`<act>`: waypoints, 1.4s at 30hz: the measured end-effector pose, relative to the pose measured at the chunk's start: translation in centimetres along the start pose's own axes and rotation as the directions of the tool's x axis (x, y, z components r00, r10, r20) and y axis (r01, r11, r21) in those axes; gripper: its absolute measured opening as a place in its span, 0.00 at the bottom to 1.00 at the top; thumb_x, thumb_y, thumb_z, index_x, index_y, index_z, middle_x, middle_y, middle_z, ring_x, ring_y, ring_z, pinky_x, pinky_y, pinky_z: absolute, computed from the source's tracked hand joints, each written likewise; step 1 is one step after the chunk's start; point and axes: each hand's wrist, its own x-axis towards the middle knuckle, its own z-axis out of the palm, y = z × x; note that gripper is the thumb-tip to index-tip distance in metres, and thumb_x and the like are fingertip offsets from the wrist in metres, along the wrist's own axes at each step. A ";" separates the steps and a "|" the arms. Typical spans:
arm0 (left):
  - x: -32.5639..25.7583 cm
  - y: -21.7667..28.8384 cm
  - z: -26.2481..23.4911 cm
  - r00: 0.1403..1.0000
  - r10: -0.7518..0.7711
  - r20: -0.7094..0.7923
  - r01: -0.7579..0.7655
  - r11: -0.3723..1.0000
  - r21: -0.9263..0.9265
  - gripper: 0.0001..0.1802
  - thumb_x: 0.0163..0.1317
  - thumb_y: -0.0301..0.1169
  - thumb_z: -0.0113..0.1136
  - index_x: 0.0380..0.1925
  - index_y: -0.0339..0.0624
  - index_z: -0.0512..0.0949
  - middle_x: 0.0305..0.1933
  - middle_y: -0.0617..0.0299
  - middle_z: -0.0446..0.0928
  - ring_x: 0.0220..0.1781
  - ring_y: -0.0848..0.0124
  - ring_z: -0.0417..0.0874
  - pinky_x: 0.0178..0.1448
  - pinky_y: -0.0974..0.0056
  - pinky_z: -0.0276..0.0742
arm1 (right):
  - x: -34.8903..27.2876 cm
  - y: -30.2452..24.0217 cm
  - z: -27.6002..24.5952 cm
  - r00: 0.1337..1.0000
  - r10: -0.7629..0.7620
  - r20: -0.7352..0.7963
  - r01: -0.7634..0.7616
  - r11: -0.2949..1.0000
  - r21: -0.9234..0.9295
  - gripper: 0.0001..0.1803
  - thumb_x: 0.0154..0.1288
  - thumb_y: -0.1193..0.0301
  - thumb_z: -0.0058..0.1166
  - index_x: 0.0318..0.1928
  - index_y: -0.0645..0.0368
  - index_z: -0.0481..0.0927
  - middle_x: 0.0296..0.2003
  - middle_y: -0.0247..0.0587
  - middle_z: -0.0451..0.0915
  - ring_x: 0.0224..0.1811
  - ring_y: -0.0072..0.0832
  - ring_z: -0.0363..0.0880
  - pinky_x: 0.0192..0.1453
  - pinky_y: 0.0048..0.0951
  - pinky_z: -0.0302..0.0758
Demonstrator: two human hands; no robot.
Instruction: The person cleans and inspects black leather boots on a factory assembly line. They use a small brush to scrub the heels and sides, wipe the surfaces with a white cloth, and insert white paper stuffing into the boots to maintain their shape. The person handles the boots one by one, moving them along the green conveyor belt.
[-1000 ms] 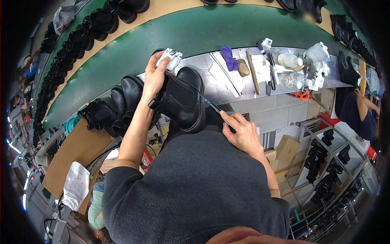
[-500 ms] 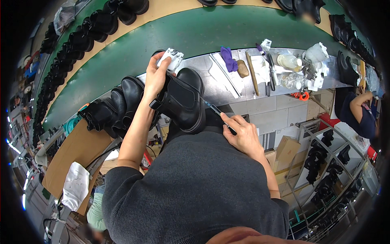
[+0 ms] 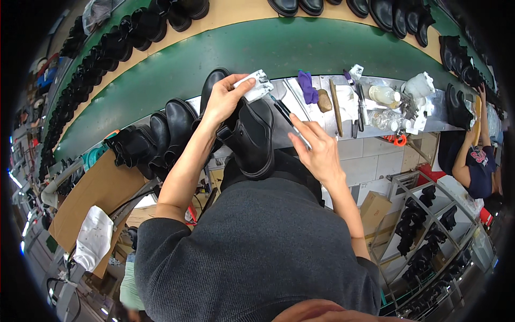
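Observation:
My left hand pinches a folded white cloth with black stains between thumb and fingers. Below it a black ankle boot leans on my lap, with its sole edge facing right. I cannot tell whether the left hand also grips the boot. Held in my right hand is a slim, dark, pen-like tool with a thin tip. That tip is beside the cloth's lower right corner; whether they touch is unclear. Another black boot stands just behind my left hand.
Along the metal bench edge lie a purple cloth, a brown lump, a wooden stick and clear bottles. More black boots stand at left. Boots line the green bench. A co-worker is at far right.
My right hand has lifted the pen-like tool from the boot's sole edge up to the cloth. My left hand has shifted right with the cloth, and the boot has turned slightly.

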 end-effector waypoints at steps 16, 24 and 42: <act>0.2 0.5 0.7 0.998 0.002 -0.055 0.002 0.998 0.067 0.20 0.64 0.36 0.63 0.48 0.29 0.78 0.39 0.57 0.82 0.39 0.77 0.81 0.46 0.73 0.75 | -5.3 0.3 0.3 0.988 0.046 0.149 -0.044 0.999 -0.017 0.27 0.55 0.72 0.65 0.58 0.52 0.77 0.41 0.40 0.81 0.29 0.36 0.82 0.27 0.33 0.79; 0.2 0.4 0.8 0.998 0.016 -0.065 -0.013 0.998 0.056 0.20 0.63 0.36 0.63 0.47 0.29 0.78 0.38 0.57 0.83 0.39 0.76 0.81 0.45 0.72 0.75 | -5.2 0.2 0.1 0.988 0.037 0.153 -0.031 0.999 -0.039 0.24 0.56 0.72 0.64 0.56 0.52 0.78 0.39 0.39 0.80 0.27 0.37 0.82 0.26 0.34 0.79; 0.0 0.8 1.0 0.999 -0.030 -0.039 0.033 0.995 0.097 0.20 0.66 0.35 0.61 0.50 0.29 0.77 0.42 0.57 0.82 0.41 0.77 0.81 0.49 0.74 0.74 | -6.4 -0.6 -1.2 0.986 0.125 0.108 -0.124 0.992 -0.014 0.22 0.54 0.77 0.62 0.52 0.56 0.81 0.34 0.41 0.80 0.24 0.35 0.81 0.26 0.33 0.79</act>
